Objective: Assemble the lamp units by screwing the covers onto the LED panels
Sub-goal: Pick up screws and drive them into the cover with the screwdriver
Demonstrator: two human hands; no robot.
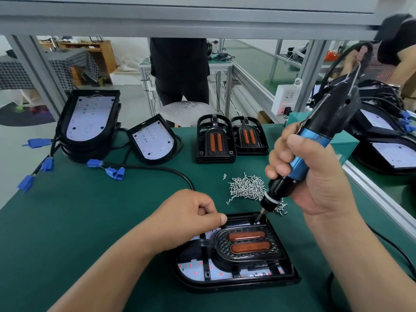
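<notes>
Here the lamp unit [236, 282] lies flat on the green table [90, 221] at near centre. Its long axis runs left to right, with the rounded end at the left. The cover [247, 244] sits on the LED panel [193, 269], its amber lenses parallel to that axis. The left hand [191, 215] has its fingers curled in a loose fist, and the thumb tip presses the far rim. The right hand [315, 176] grips the electric screwdriver [315, 136], whose bit meets the cover's far edge. Loose screws [247, 188] lie just beyond. Spare covers [216, 140] and panels [90, 118] are stacked farther back.
</notes>
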